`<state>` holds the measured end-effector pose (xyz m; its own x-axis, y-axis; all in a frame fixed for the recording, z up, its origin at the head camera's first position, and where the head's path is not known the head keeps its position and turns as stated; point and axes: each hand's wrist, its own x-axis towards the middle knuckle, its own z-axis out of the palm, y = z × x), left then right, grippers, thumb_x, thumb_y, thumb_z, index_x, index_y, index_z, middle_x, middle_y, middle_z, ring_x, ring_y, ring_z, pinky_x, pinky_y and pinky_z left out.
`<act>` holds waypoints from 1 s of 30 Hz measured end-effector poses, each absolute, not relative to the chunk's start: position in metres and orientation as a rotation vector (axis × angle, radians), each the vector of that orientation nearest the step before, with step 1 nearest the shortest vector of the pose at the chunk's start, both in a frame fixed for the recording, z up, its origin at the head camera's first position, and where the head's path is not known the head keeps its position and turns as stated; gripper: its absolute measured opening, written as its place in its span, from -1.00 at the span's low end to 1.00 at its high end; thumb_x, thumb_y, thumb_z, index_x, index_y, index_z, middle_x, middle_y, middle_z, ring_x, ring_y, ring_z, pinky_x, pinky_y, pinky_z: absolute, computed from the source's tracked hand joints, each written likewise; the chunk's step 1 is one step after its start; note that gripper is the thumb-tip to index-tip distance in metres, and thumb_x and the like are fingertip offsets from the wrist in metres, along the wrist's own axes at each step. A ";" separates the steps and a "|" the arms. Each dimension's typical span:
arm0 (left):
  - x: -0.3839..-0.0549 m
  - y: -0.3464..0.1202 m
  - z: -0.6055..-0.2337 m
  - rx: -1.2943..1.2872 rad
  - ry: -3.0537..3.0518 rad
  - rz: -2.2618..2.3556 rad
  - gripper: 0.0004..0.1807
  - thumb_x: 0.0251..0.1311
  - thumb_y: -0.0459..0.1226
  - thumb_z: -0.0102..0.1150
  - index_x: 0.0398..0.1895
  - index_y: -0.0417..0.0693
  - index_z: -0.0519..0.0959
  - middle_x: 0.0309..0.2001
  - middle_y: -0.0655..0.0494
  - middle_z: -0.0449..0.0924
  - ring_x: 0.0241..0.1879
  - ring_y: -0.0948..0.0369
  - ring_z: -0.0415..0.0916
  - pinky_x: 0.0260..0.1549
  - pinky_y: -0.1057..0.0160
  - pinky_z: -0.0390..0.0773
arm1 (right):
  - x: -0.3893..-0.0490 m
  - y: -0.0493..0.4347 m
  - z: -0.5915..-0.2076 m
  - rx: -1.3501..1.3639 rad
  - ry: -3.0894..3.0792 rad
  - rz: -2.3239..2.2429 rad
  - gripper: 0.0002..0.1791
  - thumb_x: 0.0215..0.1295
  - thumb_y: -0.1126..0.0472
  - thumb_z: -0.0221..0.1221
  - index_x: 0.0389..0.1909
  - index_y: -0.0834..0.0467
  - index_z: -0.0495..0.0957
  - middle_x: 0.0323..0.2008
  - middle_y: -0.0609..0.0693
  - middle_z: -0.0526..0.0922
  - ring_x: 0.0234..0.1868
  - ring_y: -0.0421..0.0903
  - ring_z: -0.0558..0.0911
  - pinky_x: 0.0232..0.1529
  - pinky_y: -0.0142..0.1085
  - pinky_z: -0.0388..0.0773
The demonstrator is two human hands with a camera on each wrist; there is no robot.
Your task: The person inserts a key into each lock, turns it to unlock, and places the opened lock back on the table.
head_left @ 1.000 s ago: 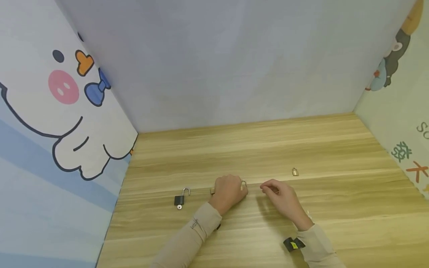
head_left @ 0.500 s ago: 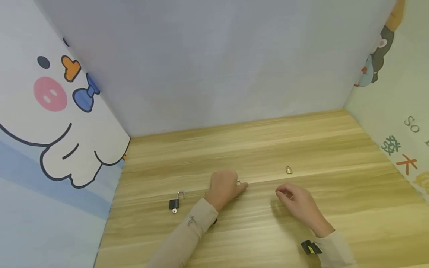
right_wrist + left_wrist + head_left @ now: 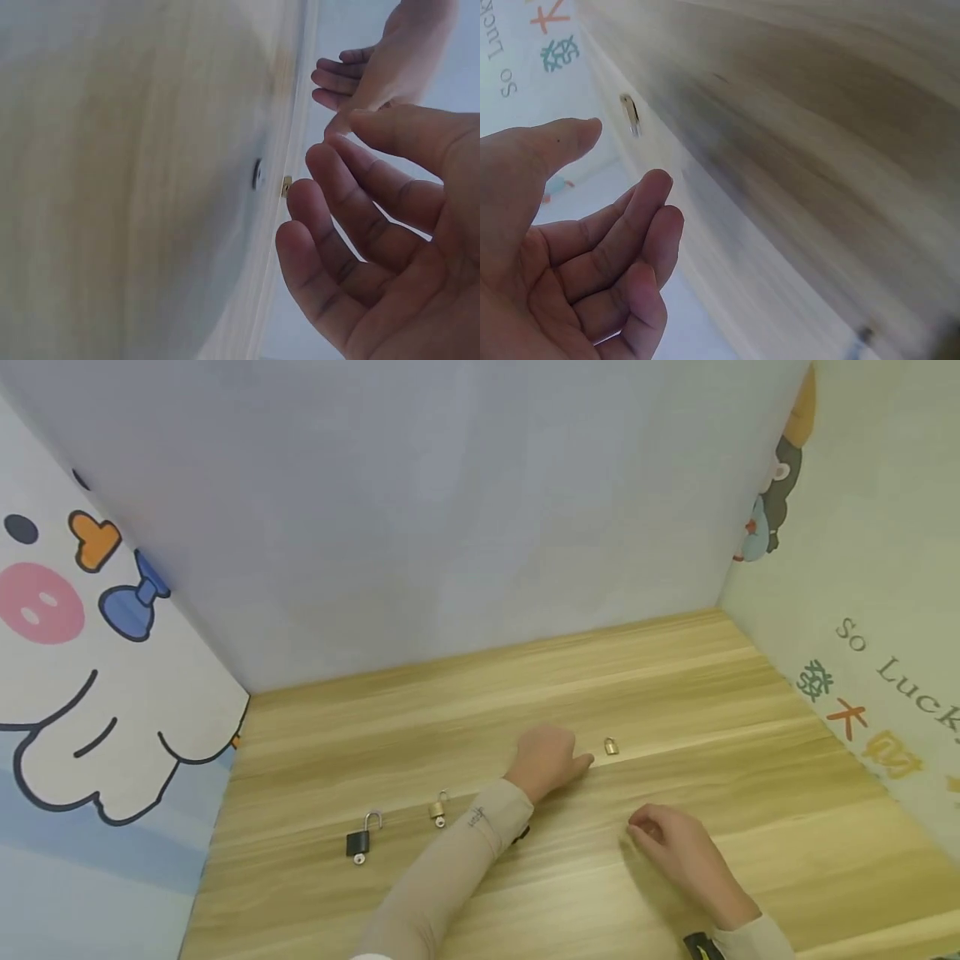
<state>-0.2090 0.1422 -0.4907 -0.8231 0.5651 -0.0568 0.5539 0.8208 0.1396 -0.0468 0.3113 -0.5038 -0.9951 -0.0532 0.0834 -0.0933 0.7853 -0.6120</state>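
My left hand [image 3: 549, 762] hovers over the table just left of a small brass padlock [image 3: 611, 747] whose shackle is down. In the left wrist view its thumb stands apart from the loosely bent fingers [image 3: 615, 262], with nothing held, and the small padlock [image 3: 630, 115] lies beyond the thumb tip. My right hand [image 3: 678, 852] is held nearer the front right, fingers loosely curled and thumb close to the index finger; nothing shows in it in the right wrist view. A brass padlock [image 3: 437, 811] with a raised shackle and a key in its base lies left of my left forearm.
Further left lies a larger black padlock [image 3: 357, 843], shackle raised and key in its base. The wood-grain table [image 3: 420, 718] meets a grey wall [image 3: 450, 527] at the back, with printed cartoon panels at both sides.
My left hand has let go of the brass padlock and moved right toward the small one. My right hand has drawn back to the right. The head view has turned rightward.
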 end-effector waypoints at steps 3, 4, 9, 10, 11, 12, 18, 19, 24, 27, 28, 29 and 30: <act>-0.211 0.162 -0.491 0.936 2.867 0.136 -0.38 0.35 0.18 0.07 -0.79 0.08 0.24 -0.81 0.25 0.09 -0.79 0.34 0.01 -0.82 0.38 0.10 | -0.040 0.319 -0.505 0.065 -2.955 0.982 -0.93 0.35 0.27 0.25 -0.22 0.17 0.65 -0.29 -0.07 0.68 -0.29 -0.16 0.62 -0.23 -0.16 0.63; -0.213 0.169 -0.491 0.939 2.856 0.135 -0.38 0.37 0.17 0.05 -0.79 0.08 0.24 -0.82 0.26 0.09 -0.80 0.34 0.01 -0.83 0.38 0.11 | -0.038 0.321 -0.505 0.041 -2.968 0.958 -0.94 0.35 0.26 0.26 -0.23 0.16 0.65 -0.29 -0.07 0.68 -0.29 -0.15 0.63 -0.22 -0.16 0.62; -0.224 0.195 -0.495 0.905 2.810 0.210 -0.41 0.43 0.07 0.02 -0.77 0.06 0.26 -0.81 0.24 0.12 -0.80 0.33 0.02 -0.82 0.37 0.16 | -0.034 0.330 -0.505 -0.074 -3.051 0.816 -0.92 0.31 0.22 0.28 -0.27 0.16 0.63 -0.33 -0.04 0.67 -0.32 -0.10 0.65 -0.30 -0.14 0.63; -0.227 0.200 -0.496 0.903 2.808 0.209 -0.42 0.43 0.06 0.02 -0.77 0.06 0.26 -0.80 0.24 0.13 -0.80 0.33 0.03 -0.82 0.36 0.17 | -0.034 0.331 -0.505 -0.087 -3.070 0.803 -0.91 0.31 0.22 0.29 -0.27 0.17 0.63 -0.34 -0.03 0.67 -0.33 -0.09 0.65 -0.32 -0.13 0.63; -0.229 0.204 -0.498 0.901 2.804 0.208 -0.43 0.43 0.05 0.02 -0.76 0.06 0.26 -0.79 0.23 0.14 -0.79 0.33 0.04 -0.81 0.35 0.19 | -0.033 0.332 -0.505 -0.097 -3.085 0.796 -0.89 0.30 0.21 0.30 -0.27 0.18 0.62 -0.34 -0.03 0.66 -0.34 -0.08 0.65 -0.34 -0.14 0.63; -0.232 0.207 -0.499 0.902 2.799 0.202 -0.44 0.43 0.05 0.03 -0.75 0.06 0.27 -0.78 0.23 0.16 -0.79 0.33 0.06 -0.80 0.35 0.21 | -0.033 0.333 -0.505 -0.102 -3.095 0.796 -0.88 0.30 0.21 0.30 -0.26 0.18 0.62 -0.34 -0.02 0.66 -0.35 -0.07 0.65 -0.35 -0.14 0.63; -0.239 0.216 -0.504 0.894 2.766 0.201 -0.47 0.40 0.07 0.06 -0.72 0.05 0.34 -0.73 0.21 0.28 -0.75 0.31 0.18 -0.75 0.33 0.32 | -0.032 0.331 -0.506 -0.114 -3.106 0.768 -0.88 0.28 0.20 0.32 -0.29 0.18 0.63 -0.36 -0.02 0.66 -0.36 -0.07 0.66 -0.37 -0.15 0.64; -0.240 0.216 -0.504 0.892 2.764 0.206 -0.47 0.40 0.07 0.07 -0.72 0.05 0.33 -0.73 0.21 0.27 -0.75 0.31 0.18 -0.75 0.33 0.31 | -0.032 0.330 -0.507 -0.112 -3.105 0.749 -0.88 0.28 0.19 0.32 -0.30 0.17 0.63 -0.36 -0.03 0.66 -0.36 -0.07 0.66 -0.38 -0.15 0.63; -0.241 0.216 -0.505 0.856 2.750 0.261 -0.46 0.33 0.06 0.15 -0.75 0.06 0.27 -0.78 0.24 0.17 -0.78 0.33 0.09 -0.80 0.36 0.19 | -0.035 0.322 -0.507 -0.092 -3.094 0.633 -0.89 0.27 0.20 0.31 -0.36 0.16 0.64 -0.44 -0.07 0.61 -0.43 -0.14 0.60 -0.43 -0.23 0.61; -0.241 0.215 -0.504 0.814 2.717 0.325 -0.46 0.28 0.07 0.20 -0.74 0.07 0.26 -0.77 0.25 0.14 -0.77 0.34 0.05 -0.81 0.39 0.14 | -0.036 0.317 -0.507 -0.087 -3.088 0.596 -0.90 0.27 0.23 0.30 -0.42 0.16 0.65 -0.51 -0.10 0.57 -0.52 -0.22 0.51 -0.51 -0.35 0.54; -0.241 0.214 -0.504 0.803 2.705 0.344 -0.47 0.28 0.06 0.22 -0.73 0.06 0.27 -0.76 0.25 0.14 -0.77 0.34 0.06 -0.81 0.39 0.13 | -0.037 0.316 -0.507 -0.088 -3.088 0.597 -0.90 0.27 0.26 0.30 -0.43 0.17 0.64 -0.53 -0.10 0.56 -0.55 -0.23 0.49 -0.54 -0.38 0.52; -0.240 0.212 -0.502 0.797 2.691 0.357 -0.47 0.28 0.06 0.23 -0.71 0.06 0.27 -0.76 0.25 0.15 -0.78 0.34 0.06 -0.81 0.40 0.14 | -0.038 0.316 -0.507 -0.084 -3.089 0.600 -0.90 0.27 0.28 0.29 -0.44 0.19 0.64 -0.55 -0.09 0.56 -0.58 -0.25 0.47 -0.56 -0.41 0.49; -0.239 0.210 -0.500 0.793 2.683 0.371 -0.48 0.27 0.05 0.24 -0.70 0.05 0.28 -0.75 0.24 0.15 -0.77 0.34 0.06 -0.81 0.40 0.14 | -0.038 0.316 -0.506 -0.088 -3.094 0.610 -0.90 0.25 0.30 0.29 -0.45 0.20 0.64 -0.56 -0.09 0.56 -0.60 -0.25 0.46 -0.59 -0.43 0.48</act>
